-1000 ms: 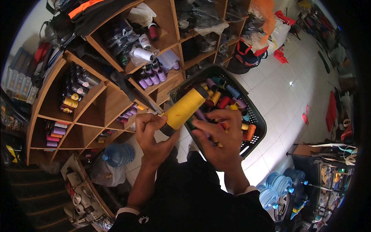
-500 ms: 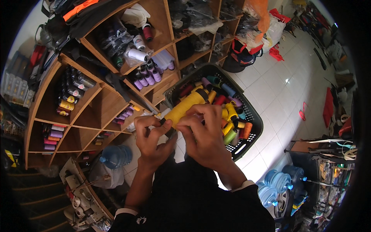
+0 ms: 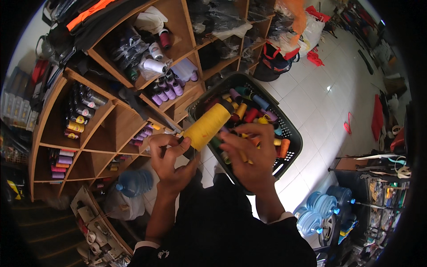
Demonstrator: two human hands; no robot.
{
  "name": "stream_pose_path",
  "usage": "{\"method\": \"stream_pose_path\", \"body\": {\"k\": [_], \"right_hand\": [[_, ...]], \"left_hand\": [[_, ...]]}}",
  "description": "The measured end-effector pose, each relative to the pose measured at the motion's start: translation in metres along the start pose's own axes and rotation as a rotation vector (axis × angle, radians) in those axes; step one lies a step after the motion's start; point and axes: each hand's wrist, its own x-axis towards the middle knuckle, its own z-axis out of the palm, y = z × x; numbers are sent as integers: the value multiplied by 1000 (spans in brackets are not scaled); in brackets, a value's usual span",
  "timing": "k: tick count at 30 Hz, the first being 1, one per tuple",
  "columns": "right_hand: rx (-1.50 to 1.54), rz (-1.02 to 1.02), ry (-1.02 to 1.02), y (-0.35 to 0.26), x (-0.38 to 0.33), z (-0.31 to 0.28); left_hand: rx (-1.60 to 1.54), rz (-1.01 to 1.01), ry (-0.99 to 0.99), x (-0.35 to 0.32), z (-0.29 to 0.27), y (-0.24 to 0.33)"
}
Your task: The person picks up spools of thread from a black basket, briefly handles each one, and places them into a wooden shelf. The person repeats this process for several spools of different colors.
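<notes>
In the head view, my left hand point(image 3: 171, 162) grips the lower end of a large yellow spool point(image 3: 207, 127) between thumb and fingers. The spool is tilted, its dark top end pointing away from me and to my right, overlapping the near view of a dark plastic basket point(image 3: 292, 133). My right hand point(image 3: 251, 153) is just beside the spool, half curled and blurred; I cannot tell whether its fingertips pinch any thread. The basket, with its perforated side, stands on the white tiled floor point(image 3: 329, 120) and holds many coloured spools, including an orange spool point(image 3: 284, 148) near its right side. To my left is a wooden shelf point(image 3: 120, 127) with purple spools point(image 3: 168, 92) standing in one compartment. Blue water bottles point(image 3: 322, 204) are at my lower right.
</notes>
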Motion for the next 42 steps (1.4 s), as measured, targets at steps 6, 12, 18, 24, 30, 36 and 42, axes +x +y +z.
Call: {"method": "stream_pose_path", "body": {"k": [6,12,18,24,30,36,42], "right_hand": [[45,-128,-43,0,13,11],[166,20,4,19,0,8],[-260,347,141,75,-15,14],[97,380,6,53,-16,19],[248,151,-27,-18,-6,28],[245,85,-30,-19,-8,41],[471,230,-56,-8,-1,40]], "left_hand": [[-33,68,27,0,4,0],[-31,-15,76,1,10,-4],[-5,-77,144,2,14,-11],[5,-92,183,1,19,-11],[80,25,188,-3,23,-15],[112,81,156,-6,22,-16],[54,27,190,-6,25,-13]]}}
